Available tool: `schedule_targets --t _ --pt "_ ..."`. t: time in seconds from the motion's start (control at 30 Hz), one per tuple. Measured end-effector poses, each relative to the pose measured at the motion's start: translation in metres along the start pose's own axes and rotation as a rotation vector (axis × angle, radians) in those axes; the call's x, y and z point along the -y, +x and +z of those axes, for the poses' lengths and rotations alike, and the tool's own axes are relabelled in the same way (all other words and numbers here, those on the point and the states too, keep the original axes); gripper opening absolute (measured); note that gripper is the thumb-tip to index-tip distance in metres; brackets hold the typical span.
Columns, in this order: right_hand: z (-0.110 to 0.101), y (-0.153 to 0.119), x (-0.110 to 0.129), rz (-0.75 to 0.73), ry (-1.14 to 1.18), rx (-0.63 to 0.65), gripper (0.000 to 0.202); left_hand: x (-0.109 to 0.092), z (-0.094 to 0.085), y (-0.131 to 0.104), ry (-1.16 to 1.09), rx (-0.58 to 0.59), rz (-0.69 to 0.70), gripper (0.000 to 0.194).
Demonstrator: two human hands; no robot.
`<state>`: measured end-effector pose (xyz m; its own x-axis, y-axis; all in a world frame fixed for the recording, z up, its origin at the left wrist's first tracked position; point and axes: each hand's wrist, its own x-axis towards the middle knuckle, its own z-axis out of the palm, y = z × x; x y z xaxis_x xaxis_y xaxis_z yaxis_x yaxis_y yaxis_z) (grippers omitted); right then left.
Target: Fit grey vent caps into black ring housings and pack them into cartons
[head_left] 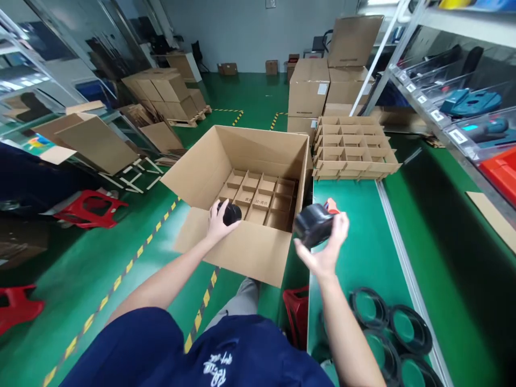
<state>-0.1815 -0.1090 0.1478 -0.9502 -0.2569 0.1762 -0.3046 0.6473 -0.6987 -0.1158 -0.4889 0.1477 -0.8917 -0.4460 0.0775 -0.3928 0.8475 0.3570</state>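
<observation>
An open cardboard box [262, 145] stands in front of me, fitted inside with a cardboard divider grid [258, 198]. At its near left edge, my left hand [219, 221] is closed round a black round part [232, 214]. My right hand [327, 247] grips a larger black cylindrical part [314, 224] to the right of the box, above the green bench [363, 226]. A small orange-red piece [331, 206] shows behind that part; whether it is joined to it I cannot tell.
Several black rings [409, 329] lie on the bench's near end. Stacked cardboard dividers [350, 148] stand at its far end. Shelving with bins [455, 118] overhangs on the right. Red stools [91, 208] stand at left, beside another person's dark clothing [36, 172].
</observation>
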Motion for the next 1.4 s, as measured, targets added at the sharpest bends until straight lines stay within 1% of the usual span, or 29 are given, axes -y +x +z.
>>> schedule_targets --t 0.07,0.1,0.13,0.17,0.23,0.3,0.37,0.43,0.5,0.57,0.6,0.67,0.73,0.8,0.83,0.9,0.93,1.0,1.07,1.17,1.27,1.33,1.4 --pt "0.034 0.013 0.041 -0.126 0.037 -0.010 0.128 0.015 0.007 0.042 0.049 0.025 -0.052 0.094" --pt "0.057 0.024 0.055 -0.164 0.057 0.018 0.124 0.025 0.013 0.065 0.071 0.051 -0.078 0.094" --pt "0.084 0.038 0.066 -0.174 0.071 0.076 0.119 0.035 0.019 0.088 0.086 0.083 -0.099 0.094" --pt "0.113 0.055 0.073 -0.149 0.075 0.140 0.116 0.046 0.026 0.112 0.096 0.116 -0.112 0.093" --pt "0.175 0.096 0.079 -0.023 0.048 0.252 0.112 0.071 0.044 0.161 0.102 0.170 -0.111 0.090" --pt "0.237 0.144 0.080 0.100 -0.026 0.348 0.111 0.095 0.064 0.210 0.106 0.220 -0.096 0.088" --pt "0.294 0.194 0.081 0.149 -0.110 0.429 0.111 0.117 0.086 0.255 0.112 0.270 -0.079 0.089" --pt "0.343 0.244 0.083 0.160 -0.179 0.490 0.114 0.136 0.106 0.294 0.116 0.310 -0.058 0.090" --pt "0.385 0.288 0.084 0.177 -0.240 0.540 0.117 0.151 0.125 0.325 0.118 0.339 -0.039 0.092" --pt "0.420 0.322 0.081 0.191 -0.302 0.584 0.119 0.164 0.143 0.348 0.116 0.361 -0.023 0.093" --pt "0.435 0.336 0.078 0.193 -0.333 0.602 0.121 0.169 0.152 0.356 0.114 0.371 -0.014 0.093" --pt "0.462 0.354 0.073 0.177 -0.394 0.631 0.123 0.181 0.168 0.368 0.105 0.394 0.010 0.092" --pt "0.484 0.362 0.067 0.137 -0.433 0.656 0.124 0.191 0.182 0.373 0.092 0.422 0.034 0.093" --pt "0.501 0.361 0.063 0.122 -0.452 0.675 0.126 0.201 0.194 0.373 0.084 0.442 0.050 0.093" --pt "0.507 0.359 0.061 0.132 -0.461 0.678 0.127 0.206 0.199 0.372 0.083 0.446 0.060 0.091" --pt "0.515 0.350 0.056 0.150 -0.483 0.665 0.125 0.213 0.206 0.368 0.080 0.436 0.088 0.078" --pt "0.516 0.345 0.053 0.148 -0.491 0.652 0.120 0.215 0.209 0.366 0.073 0.429 0.106 0.072" --pt "0.515 0.334 0.044 0.127 -0.479 0.629 0.102 0.219 0.216 0.362 0.043 0.424 0.136 0.063" --pt "0.512 0.326 0.034 0.112 -0.427 0.620 0.085 0.219 0.221 0.359 0.025 0.416 0.150 0.062" --pt "0.507 0.319 0.026 0.109 -0.331 0.619 0.075 0.215 0.225 0.356 0.100 0.387 0.156 0.061" --pt "0.505 0.324 0.034 0.128 -0.291 0.644 0.075 0.209 0.220 0.361 0.154 0.349 0.178 0.064" --pt "0.504 0.334 0.042 0.133 -0.271 0.678 0.074 0.207 0.216 0.372 0.135 0.326 0.197 0.066" --pt "0.501 0.342 0.051 0.132 -0.281 0.650 0.068 0.206 0.212 0.386 0.154 0.316 0.169 0.068"
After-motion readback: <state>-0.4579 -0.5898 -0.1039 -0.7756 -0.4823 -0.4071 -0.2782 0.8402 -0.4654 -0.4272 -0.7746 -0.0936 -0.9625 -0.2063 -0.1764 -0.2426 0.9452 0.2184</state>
